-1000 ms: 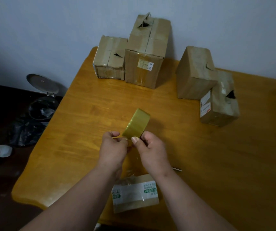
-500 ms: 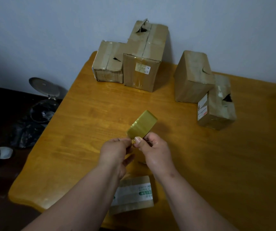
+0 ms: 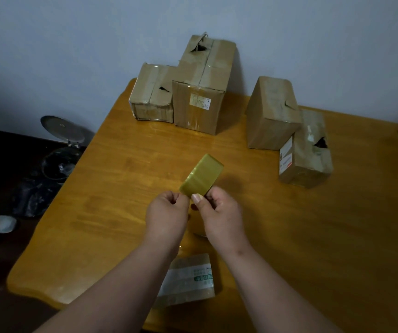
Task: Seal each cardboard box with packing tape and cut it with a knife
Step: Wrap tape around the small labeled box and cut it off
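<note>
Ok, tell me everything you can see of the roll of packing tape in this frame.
The roll of packing tape is a wide roll of glossy, yellowish-olive translucent film, seen mostly on its outer wound face, so its core is hidden. It is held in the air above the wooden table, tilted, its top leaning away to the right. The right hand grips its lower edge, thumb pressed on the wound face. The left hand pinches at the roll's lower left corner, apparently at the tape's end; no loose strip is clearly visible.
</note>
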Demonstrator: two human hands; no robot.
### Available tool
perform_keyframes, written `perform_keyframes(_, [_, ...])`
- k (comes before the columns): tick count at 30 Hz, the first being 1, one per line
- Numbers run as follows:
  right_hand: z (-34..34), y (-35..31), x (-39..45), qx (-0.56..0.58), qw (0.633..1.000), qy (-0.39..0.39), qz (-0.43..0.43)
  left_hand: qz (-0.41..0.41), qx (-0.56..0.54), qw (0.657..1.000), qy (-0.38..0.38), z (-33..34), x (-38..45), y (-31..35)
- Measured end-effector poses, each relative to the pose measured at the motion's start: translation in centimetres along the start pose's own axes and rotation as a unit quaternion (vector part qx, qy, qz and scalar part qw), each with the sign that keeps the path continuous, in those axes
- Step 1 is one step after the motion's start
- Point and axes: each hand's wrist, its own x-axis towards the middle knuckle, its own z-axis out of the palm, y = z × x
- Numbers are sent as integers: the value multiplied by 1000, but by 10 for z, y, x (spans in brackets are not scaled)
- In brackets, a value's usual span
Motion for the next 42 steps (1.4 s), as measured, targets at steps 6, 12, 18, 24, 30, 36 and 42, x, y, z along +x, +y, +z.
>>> perform_keyframes(6, [-4,6,5,70,995,37,66,-11,-67,993,-96,1,-2,4])
perform_keyframes(12, [-3,12,-2,155,982,-6,107,-52,-68,985,-149,-12,5,4])
perform_keyframes(18, [3,9,-3,153,982,-5,107,-63,-49,987,-141,-19,14,-1])
perform_keyframes(24, [9,0,1,129,988,-37,77,-83,-34,980,-179,-34,31,7])
perform_keyframes(30, [25,-9,4,205,970,-103,81,-123,-68,962,-234,-52,45,19])
perform_keyframes(36, [44,-13,5,185,972,-102,99,-189,-143,948,-212,-65,57,19])
perform_keyframes(42, [54,-12,5,149,977,-80,129,-232,-201,931,-197,-75,63,18])
